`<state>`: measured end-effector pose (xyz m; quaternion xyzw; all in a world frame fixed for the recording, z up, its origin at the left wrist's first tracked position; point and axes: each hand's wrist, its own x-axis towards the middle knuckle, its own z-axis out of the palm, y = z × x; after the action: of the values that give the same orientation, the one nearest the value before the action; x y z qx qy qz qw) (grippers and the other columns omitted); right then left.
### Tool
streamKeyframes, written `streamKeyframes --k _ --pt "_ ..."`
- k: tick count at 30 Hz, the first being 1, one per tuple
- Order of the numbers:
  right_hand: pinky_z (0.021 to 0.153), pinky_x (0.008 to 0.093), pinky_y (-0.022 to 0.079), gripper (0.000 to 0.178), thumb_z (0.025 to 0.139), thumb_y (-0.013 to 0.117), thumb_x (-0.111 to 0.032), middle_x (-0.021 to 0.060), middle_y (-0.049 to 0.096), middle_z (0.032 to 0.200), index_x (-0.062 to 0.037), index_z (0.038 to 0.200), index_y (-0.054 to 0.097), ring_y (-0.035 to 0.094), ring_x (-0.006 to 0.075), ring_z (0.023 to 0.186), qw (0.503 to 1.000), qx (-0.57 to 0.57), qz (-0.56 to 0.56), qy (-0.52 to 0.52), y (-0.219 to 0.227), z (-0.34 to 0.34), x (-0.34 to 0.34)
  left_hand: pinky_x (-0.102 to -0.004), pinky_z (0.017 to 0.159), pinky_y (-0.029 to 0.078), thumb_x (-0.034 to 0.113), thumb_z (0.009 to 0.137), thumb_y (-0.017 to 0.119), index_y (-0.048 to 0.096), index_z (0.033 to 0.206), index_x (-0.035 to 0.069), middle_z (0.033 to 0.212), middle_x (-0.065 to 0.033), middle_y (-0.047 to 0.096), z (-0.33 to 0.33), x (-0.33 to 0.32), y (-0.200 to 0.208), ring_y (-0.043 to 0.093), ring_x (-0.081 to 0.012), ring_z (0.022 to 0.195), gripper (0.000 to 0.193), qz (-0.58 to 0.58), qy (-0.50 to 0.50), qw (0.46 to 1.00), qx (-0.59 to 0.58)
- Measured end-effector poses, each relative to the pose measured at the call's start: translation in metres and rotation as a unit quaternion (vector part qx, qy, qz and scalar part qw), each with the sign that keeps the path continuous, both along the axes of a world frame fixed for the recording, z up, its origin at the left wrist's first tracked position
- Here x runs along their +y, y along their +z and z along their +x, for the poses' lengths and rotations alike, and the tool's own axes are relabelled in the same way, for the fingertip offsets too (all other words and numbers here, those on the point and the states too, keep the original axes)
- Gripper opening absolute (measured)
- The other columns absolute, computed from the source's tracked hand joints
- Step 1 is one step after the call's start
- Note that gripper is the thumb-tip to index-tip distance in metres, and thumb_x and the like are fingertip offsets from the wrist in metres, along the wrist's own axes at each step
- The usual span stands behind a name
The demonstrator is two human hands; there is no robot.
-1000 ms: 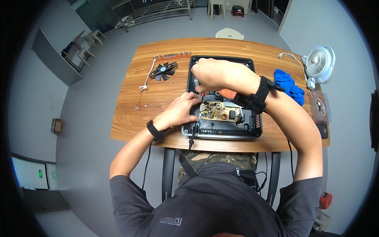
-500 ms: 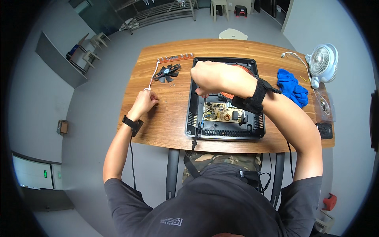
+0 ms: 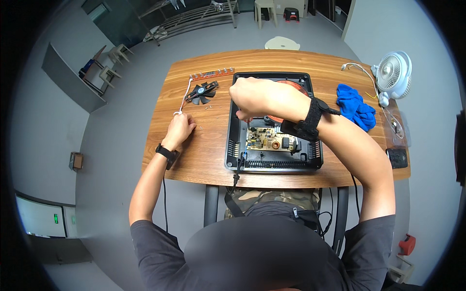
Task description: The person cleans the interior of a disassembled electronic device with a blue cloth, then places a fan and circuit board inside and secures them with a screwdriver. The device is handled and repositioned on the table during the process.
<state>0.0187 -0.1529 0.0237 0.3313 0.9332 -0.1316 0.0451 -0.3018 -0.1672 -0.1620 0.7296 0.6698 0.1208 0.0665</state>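
My right hand [image 3: 248, 96] is closed around a screwdriver [image 3: 248, 124], its grip mostly hidden under the fingers. The shaft points down at the upper left corner of a tan circuit board [image 3: 264, 139]. This board lies in the open black housing [image 3: 230, 145] of an induction cooker, below an orange-red coil [image 3: 295, 87] partly covered by my wrist. My left hand [image 3: 180, 128] rests on the table left of the housing, fingers curled together; anything in them is hidden. Small screws [image 3: 208, 107] lie near it. A white cable [image 3: 185, 94] runs from its knuckles.
Beyond my left hand lie a black fan [image 3: 202, 92] and a narrow orange board [image 3: 212, 74]. To the right are a blue cloth [image 3: 356, 107], a white desk fan [image 3: 392, 75] and a black device [image 3: 397, 158]. A black power cord [image 3: 236, 178] crosses the table's front edge.
The view has shifted slightly. My right hand stays over the upper left of the circuit board with the screwdriver. My left hand stays on the table, its fingers moved a little.
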Motion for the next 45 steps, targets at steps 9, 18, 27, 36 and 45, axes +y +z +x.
streamKeyframes --k 9,18,27,36,45 --pt "0.072 0.0411 0.062 0.024 0.072 0.084 -0.014 0.0202 0.074 0.083 0.0040 0.086 0.076 0.075 0.0334 0.084 1.000 0.002 0.020 -0.004 0.002 0.002 -0.004 -0.0496 0.074 0.057 0.011 0.084 0.069 0.071 0.083 -0.003 0.081 -0.0271 0.069 0.011 -0.003 -0.002 0.070 -0.0440 0.081 0.013 0.005 0.003 0.999 0.046" --pt "0.072 0.0403 0.062 0.020 0.074 0.081 -0.011 0.0185 0.074 0.082 0.0047 0.084 0.075 0.075 0.0323 0.082 1.000 0.013 0.020 -0.002 -0.003 -0.003 -0.004 -0.0453 0.073 0.057 0.006 0.079 0.069 0.069 0.081 -0.003 0.076 -0.0250 0.069 0.013 -0.003 0.028 0.070 -0.0411 0.075 0.009 -0.003 -0.015 1.000 -0.011" --pt "0.074 0.0406 0.061 0.023 0.079 0.079 -0.015 0.0192 0.074 0.082 0.0067 0.083 0.073 0.075 0.0334 0.082 0.996 0.078 0.046 0.010 -0.032 0.025 0.011 -0.0336 0.069 0.055 0.007 0.087 0.072 0.070 0.091 -0.002 0.078 -0.0119 0.072 0.088 -0.030 0.078 0.069 -0.0203 0.070 0.010 -0.011 -0.170 0.973 -0.153" --pt "0.068 0.0426 0.057 0.034 0.082 0.078 -0.027 0.0210 0.071 0.076 0.0040 0.095 0.070 0.072 0.0355 0.075 0.990 0.124 0.061 0.026 0.011 0.041 0.001 -0.0266 0.075 0.058 0.008 0.088 0.078 0.073 0.104 -0.001 0.090 -0.0071 0.076 0.116 -0.038 0.070 0.071 -0.0117 0.082 0.019 -0.079 -0.149 0.951 -0.259" --pt "0.068 0.0406 0.057 0.038 0.084 0.077 -0.030 0.0222 0.071 0.077 0.0046 0.095 0.070 0.073 0.0338 0.074 0.983 0.175 0.054 0.010 0.007 0.055 -0.004 -0.0274 0.077 0.059 0.003 0.088 0.076 0.068 0.103 -0.001 0.090 -0.0076 0.075 0.125 -0.037 0.058 0.071 -0.0123 0.083 0.018 -0.078 -0.158 0.950 -0.258"
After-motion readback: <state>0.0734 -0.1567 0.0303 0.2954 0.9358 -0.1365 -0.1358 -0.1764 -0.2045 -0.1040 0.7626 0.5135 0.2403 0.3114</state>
